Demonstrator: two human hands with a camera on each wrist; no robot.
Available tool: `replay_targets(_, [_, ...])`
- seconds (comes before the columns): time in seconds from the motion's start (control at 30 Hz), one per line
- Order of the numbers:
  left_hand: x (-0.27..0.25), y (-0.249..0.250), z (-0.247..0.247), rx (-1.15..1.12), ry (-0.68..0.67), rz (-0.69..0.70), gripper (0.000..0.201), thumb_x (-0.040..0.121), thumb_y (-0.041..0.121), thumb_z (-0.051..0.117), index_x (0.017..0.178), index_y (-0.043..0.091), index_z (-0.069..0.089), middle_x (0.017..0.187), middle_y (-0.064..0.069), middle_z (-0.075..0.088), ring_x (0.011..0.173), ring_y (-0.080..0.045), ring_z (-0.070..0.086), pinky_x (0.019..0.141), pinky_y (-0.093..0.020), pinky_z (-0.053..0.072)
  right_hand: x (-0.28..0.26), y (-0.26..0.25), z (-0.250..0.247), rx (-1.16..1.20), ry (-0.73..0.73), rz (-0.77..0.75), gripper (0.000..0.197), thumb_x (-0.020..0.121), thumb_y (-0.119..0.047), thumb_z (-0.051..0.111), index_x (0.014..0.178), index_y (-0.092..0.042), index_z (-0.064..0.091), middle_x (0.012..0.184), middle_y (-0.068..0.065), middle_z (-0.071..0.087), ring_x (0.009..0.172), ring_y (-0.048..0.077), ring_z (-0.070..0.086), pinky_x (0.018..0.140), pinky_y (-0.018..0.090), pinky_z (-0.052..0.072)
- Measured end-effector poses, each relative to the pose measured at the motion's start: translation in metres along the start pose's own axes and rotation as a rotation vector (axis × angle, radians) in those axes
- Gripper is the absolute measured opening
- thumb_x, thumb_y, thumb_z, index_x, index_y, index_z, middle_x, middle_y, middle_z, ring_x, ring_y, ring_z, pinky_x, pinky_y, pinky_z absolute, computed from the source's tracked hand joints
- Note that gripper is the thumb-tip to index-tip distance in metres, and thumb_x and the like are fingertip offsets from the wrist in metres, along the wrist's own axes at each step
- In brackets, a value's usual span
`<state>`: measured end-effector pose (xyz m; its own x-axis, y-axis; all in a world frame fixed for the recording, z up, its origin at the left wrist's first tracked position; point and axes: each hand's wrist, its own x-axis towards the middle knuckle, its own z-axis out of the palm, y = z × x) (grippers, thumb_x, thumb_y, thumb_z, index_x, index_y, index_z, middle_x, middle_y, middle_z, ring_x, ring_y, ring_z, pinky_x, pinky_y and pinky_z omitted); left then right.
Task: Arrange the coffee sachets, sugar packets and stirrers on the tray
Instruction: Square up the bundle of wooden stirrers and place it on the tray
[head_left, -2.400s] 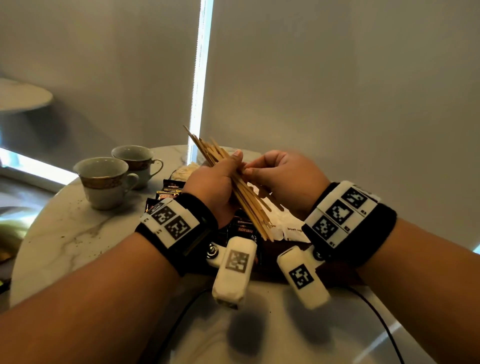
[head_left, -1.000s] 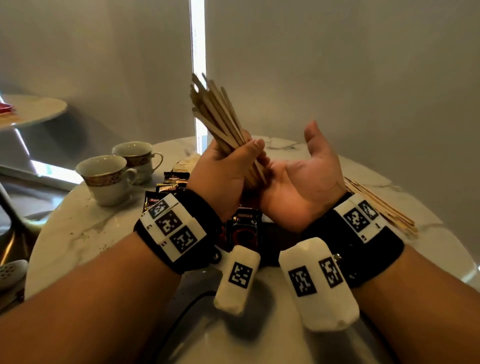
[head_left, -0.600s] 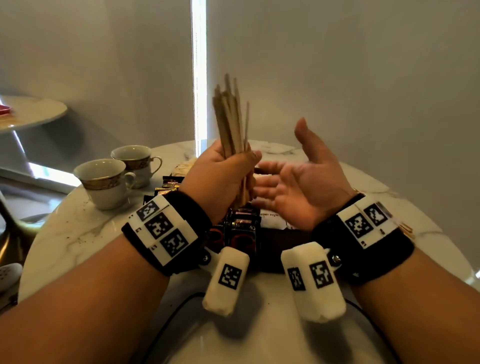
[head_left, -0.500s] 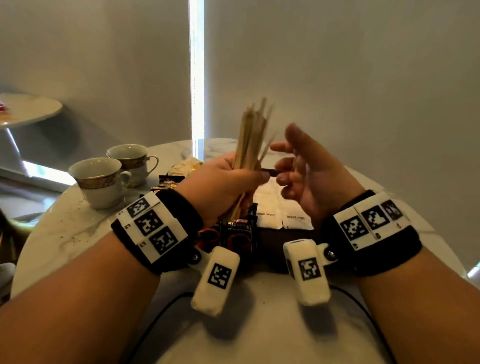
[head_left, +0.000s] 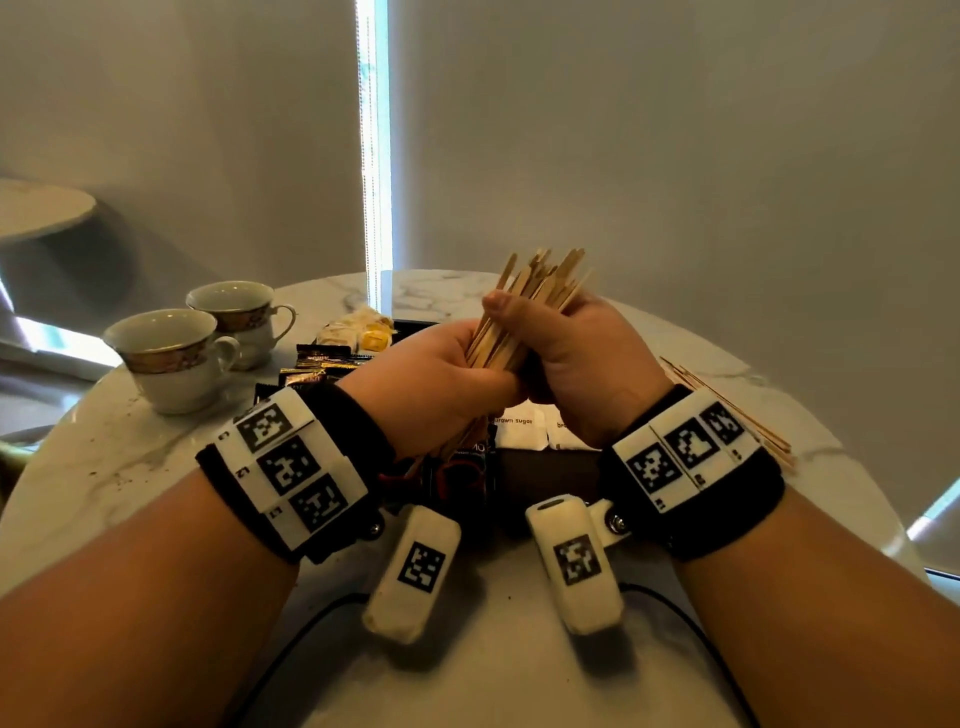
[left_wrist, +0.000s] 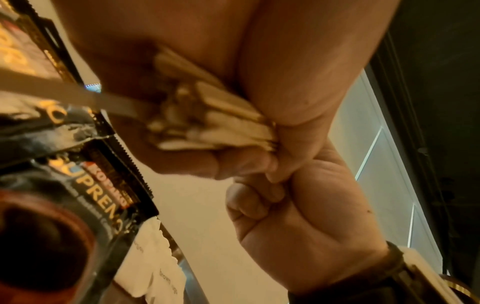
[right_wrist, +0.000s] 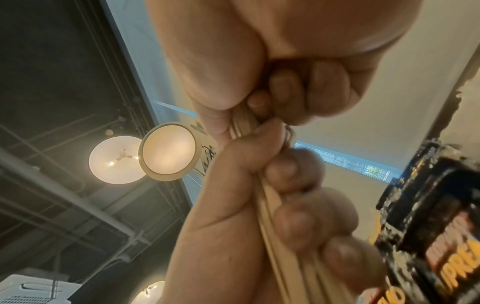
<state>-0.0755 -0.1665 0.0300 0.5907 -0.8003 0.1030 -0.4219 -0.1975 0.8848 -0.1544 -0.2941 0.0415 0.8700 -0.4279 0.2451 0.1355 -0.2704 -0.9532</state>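
Head view: left hand (head_left: 436, 384) and right hand (head_left: 582, 358) both curl round one bundle of stirrers (head_left: 524, 306), held tilted above the tray (head_left: 545, 467), tips fanning up and right. Sachets (head_left: 462, 467) and sugar packets (head_left: 519, 431) lie on the tray under the hands. More sticks (head_left: 737, 415) lie near the table's (head_left: 130, 457) right edge. Two cups (head_left: 171, 358) stand left, apart from the tray.

Left wrist view: stirrer ends (left_wrist: 207, 123) jut from the fist, fingers (left_wrist: 244, 164) pressed together; sachets just beside.

Right wrist view: fingers (right_wrist: 311, 224) wrapped round the sticks.
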Motion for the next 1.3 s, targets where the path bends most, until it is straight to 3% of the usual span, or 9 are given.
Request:
replay_targets(0.13, [0.000, 0.002, 0.001, 0.072, -0.003, -0.032, 0.012, 0.095, 0.027, 0.065, 0.103, 0.031, 0.058, 0.075, 0.000, 0.064, 0.058, -0.011, 0.059, 0.060, -0.025, 0.055, 0.010, -0.007, -0.025, -0.065, 0.198, -0.101, 0.078, 0.065, -0.090, 0.055, 0.106, -0.024, 0.064, 0.097, -0.001, 0.070, 0.084, 0.019, 0.063, 0.070, 0.037, 0.049])
replay_targets(0.27, [-0.001, 0.006, 0.002, 0.136, -0.034, -0.059, 0.013, 0.095, 0.026, 0.066, 0.101, 0.033, 0.057, 0.078, -0.001, 0.065, 0.058, -0.010, 0.059, 0.059, -0.024, 0.057, 0.016, -0.017, -0.048, 0.140, 0.369, -0.204, 0.086, 0.081, -0.077, 0.022, 0.140, -0.021, 0.051, 0.135, 0.000, 0.058, 0.119, 0.017, 0.057, 0.100, 0.043, 0.047])
replay_targets(0.43, [-0.004, 0.011, 0.008, 0.167, -0.079, -0.109, 0.014, 0.095, 0.026, 0.066, 0.101, 0.035, 0.057, 0.082, 0.000, 0.067, 0.062, -0.011, 0.062, 0.056, -0.019, 0.056, 0.005, -0.007, -0.022, -0.255, -0.090, -0.268, 0.127, 0.045, -0.106, 0.020, 0.141, -0.029, 0.053, 0.148, -0.003, 0.051, 0.137, 0.014, 0.044, 0.110, 0.039, 0.036])
replay_targets(0.5, [-0.005, 0.013, 0.008, 0.141, -0.079, -0.121, 0.016, 0.095, 0.026, 0.067, 0.102, 0.036, 0.056, 0.082, -0.001, 0.067, 0.065, -0.013, 0.063, 0.060, -0.023, 0.058, 0.007, -0.007, -0.026, -0.271, -0.087, -0.287, 0.131, 0.043, -0.105, 0.017, 0.143, -0.028, 0.051, 0.150, -0.004, 0.049, 0.138, 0.014, 0.042, 0.108, 0.032, 0.036])
replay_targets(0.63, [-0.006, 0.016, 0.009, 0.086, -0.073, -0.104, 0.016, 0.093, 0.025, 0.068, 0.105, 0.028, 0.059, 0.081, -0.002, 0.066, 0.067, -0.017, 0.063, 0.067, -0.031, 0.058, 0.009, -0.011, -0.031, -0.095, -0.015, -0.276, 0.105, 0.053, -0.101, 0.040, 0.125, -0.030, 0.063, 0.126, -0.011, 0.066, 0.117, 0.004, 0.059, 0.095, 0.031, 0.047])
replay_targets(0.73, [-0.006, 0.015, 0.012, 0.060, -0.068, -0.111, 0.017, 0.094, 0.026, 0.068, 0.108, 0.027, 0.060, 0.082, -0.003, 0.066, 0.068, -0.017, 0.064, 0.069, -0.032, 0.058, 0.004, -0.009, -0.020, -0.339, -0.105, -0.346, 0.043, 0.079, -0.073, 0.050, 0.103, -0.039, 0.063, 0.104, -0.011, 0.070, 0.099, 0.002, 0.065, 0.087, 0.027, 0.052])
replay_targets(0.87, [-0.004, 0.015, 0.015, 0.038, -0.075, -0.119, 0.016, 0.094, 0.026, 0.068, 0.108, 0.025, 0.060, 0.077, -0.003, 0.065, 0.061, -0.015, 0.061, 0.064, -0.029, 0.057, 0.009, -0.006, -0.023, -0.244, -0.110, -0.361, 0.018, 0.090, -0.038, 0.051, 0.100, -0.036, 0.066, 0.105, -0.005, 0.072, 0.104, 0.009, 0.068, 0.091, 0.037, 0.058])
replay_targets(1.13, [-0.002, 0.008, 0.011, -0.002, -0.027, -0.046, 0.012, 0.095, 0.027, 0.067, 0.104, 0.024, 0.060, 0.069, 0.001, 0.063, 0.055, -0.012, 0.059, 0.058, -0.029, 0.055, 0.013, 0.001, -0.023, -0.084, -0.070, -0.278, 0.031, 0.089, -0.040, 0.052, 0.119, -0.033, 0.058, 0.122, -0.007, 0.063, 0.110, 0.011, 0.064, 0.093, 0.033, 0.056])
replay_targets(1.3, [0.002, 0.004, -0.005, -0.590, 0.342, 0.163, 0.008, 0.097, 0.023, 0.063, 0.098, 0.017, 0.057, 0.067, 0.002, 0.059, 0.062, -0.019, 0.057, 0.072, -0.045, 0.049, 0.019, 0.000, -0.026, 0.354, -0.076, 0.298, 0.080, 0.095, -0.071, 0.028, 0.133, -0.004, 0.049, 0.128, 0.028, 0.058, 0.111, 0.040, 0.061, 0.086, 0.044, 0.052])
